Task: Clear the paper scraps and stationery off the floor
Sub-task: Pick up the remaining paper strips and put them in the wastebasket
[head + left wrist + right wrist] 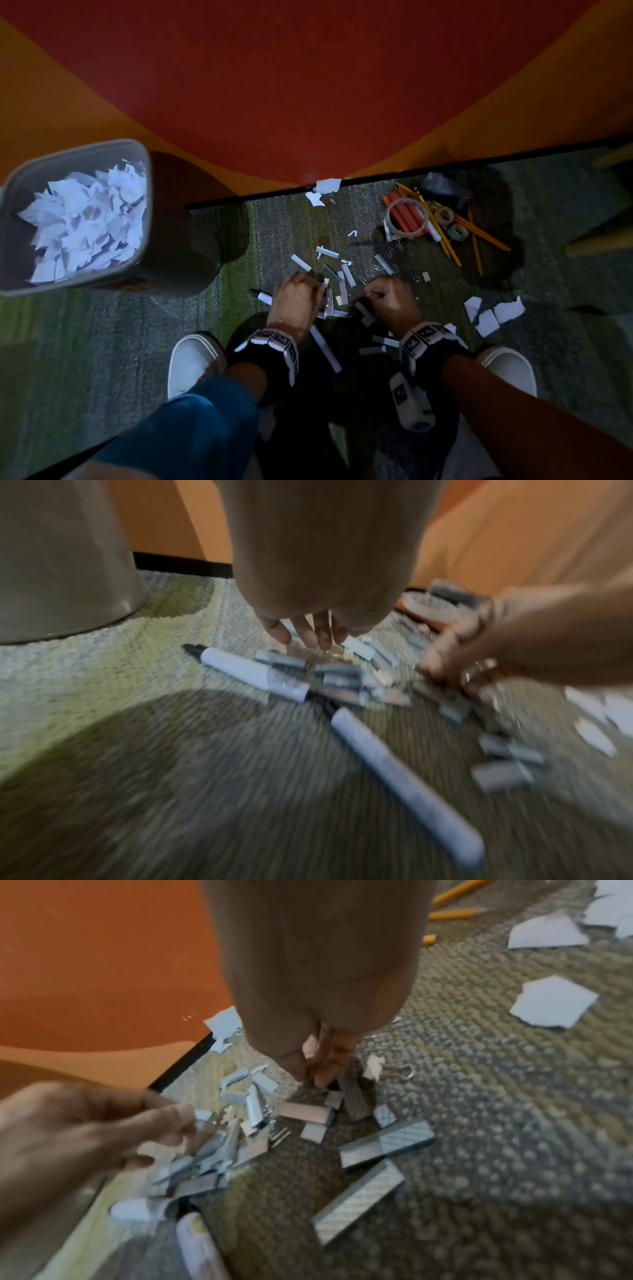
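Note:
Silver staple strips lie in a heap on the carpet between my shoes. My left hand reaches down into the heap, its fingers curled round several strips. Just to its right, my right hand pinches a strip against the carpet with thumb and fingertips together. A white marker lies left of the left hand and a second marker below it. Torn paper scraps lie to the right.
A grey bin full of torn paper stands at the left. Pencils, tape rolls and a red bundle lie at the back right near the wall. A binder clip sits beside the heap.

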A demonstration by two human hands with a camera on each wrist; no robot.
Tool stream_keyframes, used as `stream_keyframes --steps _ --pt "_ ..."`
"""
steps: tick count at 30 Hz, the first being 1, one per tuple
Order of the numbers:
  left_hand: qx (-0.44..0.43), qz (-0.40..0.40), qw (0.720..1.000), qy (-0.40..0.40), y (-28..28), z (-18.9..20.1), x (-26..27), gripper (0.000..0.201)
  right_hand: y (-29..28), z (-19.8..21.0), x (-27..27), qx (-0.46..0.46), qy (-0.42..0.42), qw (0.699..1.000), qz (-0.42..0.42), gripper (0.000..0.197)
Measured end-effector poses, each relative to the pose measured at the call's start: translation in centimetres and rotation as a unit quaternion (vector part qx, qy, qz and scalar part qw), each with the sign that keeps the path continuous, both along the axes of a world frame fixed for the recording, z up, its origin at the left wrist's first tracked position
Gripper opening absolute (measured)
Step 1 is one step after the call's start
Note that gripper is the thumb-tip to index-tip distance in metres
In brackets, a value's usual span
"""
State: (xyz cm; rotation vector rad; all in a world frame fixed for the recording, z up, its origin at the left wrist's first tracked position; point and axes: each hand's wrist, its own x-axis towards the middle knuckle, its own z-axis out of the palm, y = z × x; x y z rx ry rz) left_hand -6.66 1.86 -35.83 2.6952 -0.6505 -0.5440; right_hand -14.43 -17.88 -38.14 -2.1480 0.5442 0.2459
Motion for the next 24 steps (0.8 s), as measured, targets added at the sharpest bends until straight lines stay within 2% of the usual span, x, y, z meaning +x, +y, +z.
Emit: stream_keyframes --steps 3,6,11,13,17,19,21,24 --pt "-0.033 0.031 0.999 0.008 -0.6 -0.4 0.9 0.019 -0.4 -0.1 0.0 -0.035 0.001 0.999 0.002 0.032" --pt "-0.068 0.087 0.994 0.007 -0.5 -0.4 1.4 0.026 -0.1 -0.4 0.0 -0.035 -0.003 0.999 0.009 0.010" --pt "-0.102 0.203 0.973 0.036 1.8 -2.0 3.0 0.028 1.0 0.0 1.6 -0.063 -0.027 0.998 -0.009 0.014" --pt "-0.111 0.206 0.971 0.038 2.1 -2.6 3.6 0.026 1.0 0.0 3.0 -0.078 -0.035 0.996 -0.040 0.015" --pt "-0.152 0.202 0.966 0.045 0.1 -3.0 4.8 0.019 1.0 -0.6 5.8 -0.109 -0.027 0.993 -0.027 0.023" --pt "-0.164 0.198 0.965 0.048 -1.3 -3.2 5.7 0.018 0.9 -0.9 6.8 -0.115 -0.014 0.993 0.003 0.028" --pt "-0.182 0.195 0.963 0.035 -2.7 -3.2 6.8 0.017 0.9 -1.1 7.6 -0.132 0.002 0.990 0.056 0.016" --pt "-0.182 0.171 0.968 0.017 -4.0 -3.4 8.3 0.020 0.7 -1.9 7.7 -0.156 0.005 0.984 0.086 0.017"
